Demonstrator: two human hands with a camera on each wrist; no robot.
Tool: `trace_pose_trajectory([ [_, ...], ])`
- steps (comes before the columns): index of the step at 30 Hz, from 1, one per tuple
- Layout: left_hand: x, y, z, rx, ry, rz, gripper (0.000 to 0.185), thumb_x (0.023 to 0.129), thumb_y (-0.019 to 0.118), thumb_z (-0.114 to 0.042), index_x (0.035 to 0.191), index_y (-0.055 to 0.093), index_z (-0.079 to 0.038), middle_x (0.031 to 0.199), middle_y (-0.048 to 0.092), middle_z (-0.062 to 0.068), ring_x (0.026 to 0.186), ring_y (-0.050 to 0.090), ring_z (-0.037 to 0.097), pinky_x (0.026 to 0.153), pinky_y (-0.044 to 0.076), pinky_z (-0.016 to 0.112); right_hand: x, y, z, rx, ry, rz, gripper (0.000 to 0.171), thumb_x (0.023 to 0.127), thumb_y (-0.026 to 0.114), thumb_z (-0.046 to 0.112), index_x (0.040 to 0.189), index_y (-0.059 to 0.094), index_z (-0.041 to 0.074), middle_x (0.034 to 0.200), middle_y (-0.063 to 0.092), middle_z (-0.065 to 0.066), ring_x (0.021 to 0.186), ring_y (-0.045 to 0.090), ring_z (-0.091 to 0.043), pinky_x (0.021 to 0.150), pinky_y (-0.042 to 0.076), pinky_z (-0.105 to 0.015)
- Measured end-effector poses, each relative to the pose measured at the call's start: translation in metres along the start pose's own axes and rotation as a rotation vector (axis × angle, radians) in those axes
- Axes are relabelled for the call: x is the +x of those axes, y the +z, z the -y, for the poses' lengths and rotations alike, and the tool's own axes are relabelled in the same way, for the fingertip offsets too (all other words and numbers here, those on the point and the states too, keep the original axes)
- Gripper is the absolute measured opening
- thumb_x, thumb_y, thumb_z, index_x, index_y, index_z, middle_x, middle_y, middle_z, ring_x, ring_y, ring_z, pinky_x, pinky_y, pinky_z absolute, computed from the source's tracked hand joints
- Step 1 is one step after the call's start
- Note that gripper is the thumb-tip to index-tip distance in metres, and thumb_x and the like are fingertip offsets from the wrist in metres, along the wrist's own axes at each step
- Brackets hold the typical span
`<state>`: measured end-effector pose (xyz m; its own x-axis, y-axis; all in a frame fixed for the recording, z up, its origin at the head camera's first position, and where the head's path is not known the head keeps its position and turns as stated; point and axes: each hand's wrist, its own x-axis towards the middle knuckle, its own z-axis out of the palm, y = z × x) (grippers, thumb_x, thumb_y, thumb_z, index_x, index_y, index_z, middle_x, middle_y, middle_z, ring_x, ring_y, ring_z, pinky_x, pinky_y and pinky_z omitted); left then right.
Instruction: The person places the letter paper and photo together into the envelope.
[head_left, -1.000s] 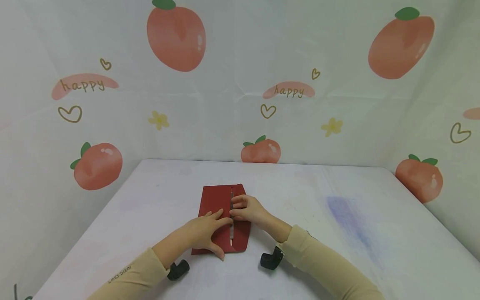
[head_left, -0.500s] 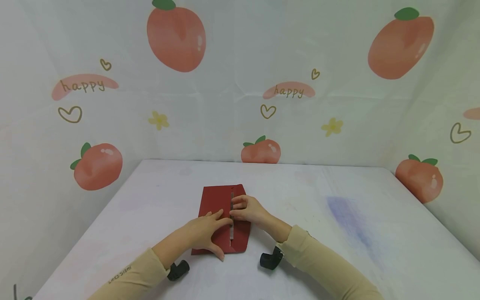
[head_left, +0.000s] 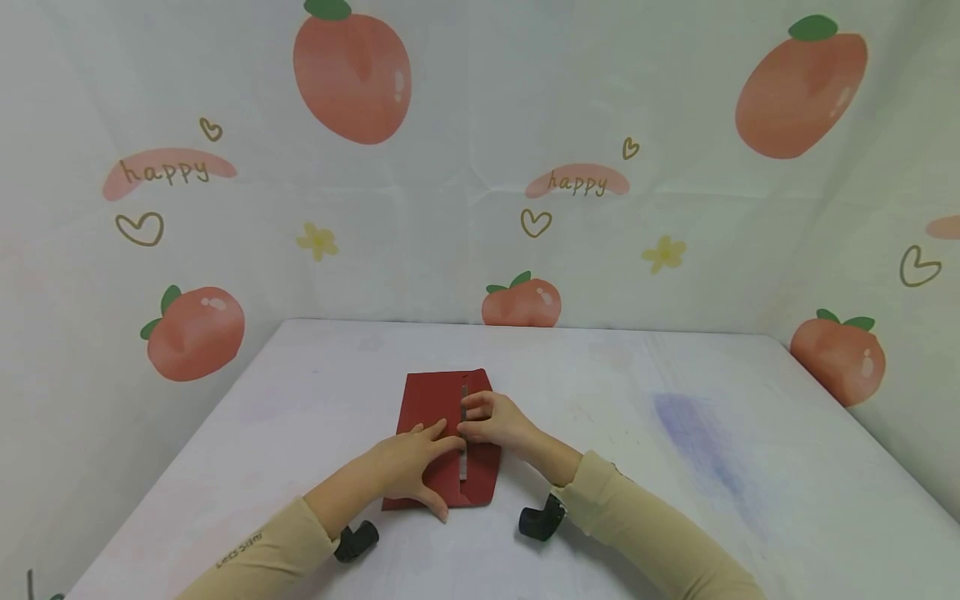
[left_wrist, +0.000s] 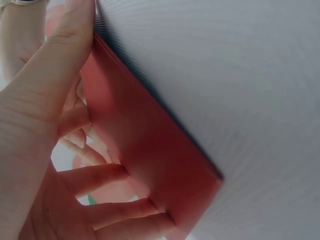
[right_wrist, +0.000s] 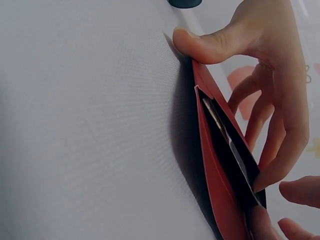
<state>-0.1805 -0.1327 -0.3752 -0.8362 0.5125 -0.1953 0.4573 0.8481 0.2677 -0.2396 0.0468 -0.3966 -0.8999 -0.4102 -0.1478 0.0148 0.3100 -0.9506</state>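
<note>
A red paper envelope (head_left: 435,396) lies on the white table, its opening facing right and its flap (head_left: 483,458) spread out. A thin grey sheet-like insert (head_left: 463,468) shows along the opening; its kind is unclear. My left hand (head_left: 401,462) rests spread on the envelope, with the thumb at the near edge and one fingertip at the opening. Bent fingers of my right hand (head_left: 501,421) reach over the flap to the opening. In the right wrist view a right fingertip (right_wrist: 262,225) touches inside the mouth, while other fingers stay off the paper. Most of the insert is hidden inside.
Black wrist-camera housings (head_left: 357,542) sit under both forearms. A bluish-purple stain (head_left: 701,442) marks the table (head_left: 600,367) at the right. Behind it hangs a white curtain (head_left: 450,208) printed with peaches, hearts and flowers.
The pale tips of the insert at both ends of the opening have sunk out of sight into the envelope. Both hands stay almost in place.
</note>
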Motion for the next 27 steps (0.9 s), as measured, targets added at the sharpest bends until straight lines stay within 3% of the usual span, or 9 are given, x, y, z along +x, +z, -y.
trace_pose_trajectory([
  [13,0.0,0.0,0.0,0.023,-0.004,0.008,0.087,0.061,0.077,-0.06,0.135,0.046,-0.024,0.149,0.035,0.017,0.13,0.038,0.05,0.094,0.044,0.059,-0.005,-0.005,0.005,-0.005,0.007,0.014,0.041,0.087,0.062,0.006,0.124,0.05,-0.005,0.112,0.062,-0.023,0.089,0.066,-0.017,0.081,0.056,-0.034],
  [27,-0.001,0.0,-0.002,0.061,-0.015,0.015,0.085,0.063,0.075,-0.06,0.136,0.046,-0.028,0.148,0.038,0.014,0.131,0.038,0.048,0.095,0.044,0.058,-0.022,-0.038,0.005,-0.097,-0.04,0.008,0.038,0.087,0.062,0.012,0.12,0.054,-0.004,0.116,0.06,-0.021,0.09,0.066,-0.018,0.078,0.057,-0.034],
])
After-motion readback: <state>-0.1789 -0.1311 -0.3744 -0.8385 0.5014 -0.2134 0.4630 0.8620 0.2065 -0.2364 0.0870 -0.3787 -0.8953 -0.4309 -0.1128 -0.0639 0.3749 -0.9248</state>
